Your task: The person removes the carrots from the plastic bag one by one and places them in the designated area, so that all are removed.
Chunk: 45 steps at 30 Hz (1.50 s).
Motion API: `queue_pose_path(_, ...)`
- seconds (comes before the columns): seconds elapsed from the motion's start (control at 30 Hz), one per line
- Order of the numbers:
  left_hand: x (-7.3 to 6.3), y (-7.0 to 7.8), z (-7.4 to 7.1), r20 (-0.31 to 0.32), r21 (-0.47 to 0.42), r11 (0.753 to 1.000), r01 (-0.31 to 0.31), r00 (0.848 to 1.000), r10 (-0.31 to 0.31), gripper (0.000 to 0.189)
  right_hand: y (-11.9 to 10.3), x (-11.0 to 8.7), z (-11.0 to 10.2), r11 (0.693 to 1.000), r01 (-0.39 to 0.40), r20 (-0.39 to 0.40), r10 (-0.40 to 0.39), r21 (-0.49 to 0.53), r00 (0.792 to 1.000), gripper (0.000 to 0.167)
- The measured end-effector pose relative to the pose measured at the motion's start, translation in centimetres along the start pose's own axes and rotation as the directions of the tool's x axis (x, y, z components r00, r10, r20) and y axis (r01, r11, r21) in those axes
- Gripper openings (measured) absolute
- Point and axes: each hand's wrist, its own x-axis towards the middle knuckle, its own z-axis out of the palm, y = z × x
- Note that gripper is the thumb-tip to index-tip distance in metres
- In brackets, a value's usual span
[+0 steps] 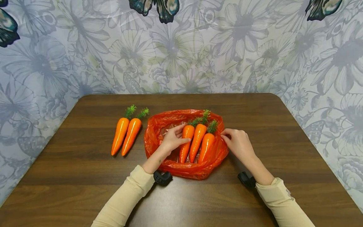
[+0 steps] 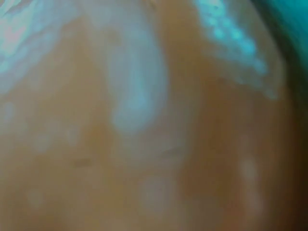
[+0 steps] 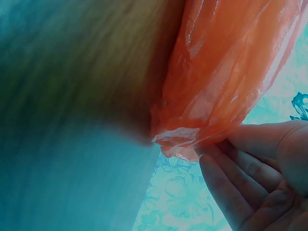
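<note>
Three glossy orange, tapering carrots with feathery green tops (image 1: 197, 141) could be slipping or knocking together inside the translucent red plastic bag (image 1: 153, 129) if your left hand (image 1: 171, 139) is losing its thumb-and-finger grip on the leftmost; they are lying smooth and shiny, tips toward you. Your right hand (image 1: 239, 143) is pinching the bag's crumpled rim, where a hard tug could be tearing it. Two matching carrots (image 1: 120, 134) are lying outside on the brown wood-grain table (image 1: 204, 201).
</note>
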Motion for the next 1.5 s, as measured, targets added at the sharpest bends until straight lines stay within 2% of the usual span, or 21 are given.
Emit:
queue_pose_path(0.2, -1.2, 1.9, 0.2, -0.003, 0.000, 1.000, -0.019, 1.000, 0.019, 0.066, 0.0, 0.1, 0.0, 1.000, 0.003, 0.003, -0.003, 0.002, 1.000, 0.005)
queue_pose_path(0.27, -1.3, 2.0, 0.3, -0.008, 0.006, 1.000, -0.027, 1.000, 0.027, 0.065, 0.0, 0.1, 0.0, 1.000, 0.003, 0.006, -0.003, 0.004, 1.000, 0.005)
queue_pose_path(0.5, 0.2, -0.5, 0.0, -0.054, 0.017, 0.999, -0.034, 0.998, 0.035, 0.066, 0.0, 0.0, 0.0, 1.000, -0.006, 0.009, 0.006, 0.001, 1.000, 0.005)
queue_pose_path(0.67, 0.1, -0.3, -0.1, -0.061, -0.035, 0.999, -0.014, 0.998, 0.012, 0.066, 0.0, 0.0, -0.1, 1.000, -0.003, 0.014, 0.003, 0.009, 1.000, 0.005)
queue_pose_path(0.9, -0.1, 0.3, -0.3, -0.045, -0.100, 0.995, -0.021, 0.999, 0.017, 0.067, -0.1, 0.0, -0.1, 1.000, -0.009, 0.016, 0.009, 0.010, 1.000, 0.005)
queue_pose_path(1.23, -0.4, 1.1, -1.1, -0.066, -0.123, 0.990, -0.064, 0.996, 0.056, 0.067, -0.2, 0.0, -0.3, 1.000, -0.016, 0.018, 0.016, 0.015, 1.000, 0.006)
queue_pose_path(1.5, -1.0, 2.4, -1.7, -0.103, -0.158, 0.987, -0.037, 0.994, 0.020, 0.065, -0.3, -0.1, -0.3, 1.000, -0.020, 0.024, 0.020, 0.017, 1.000, 0.006)
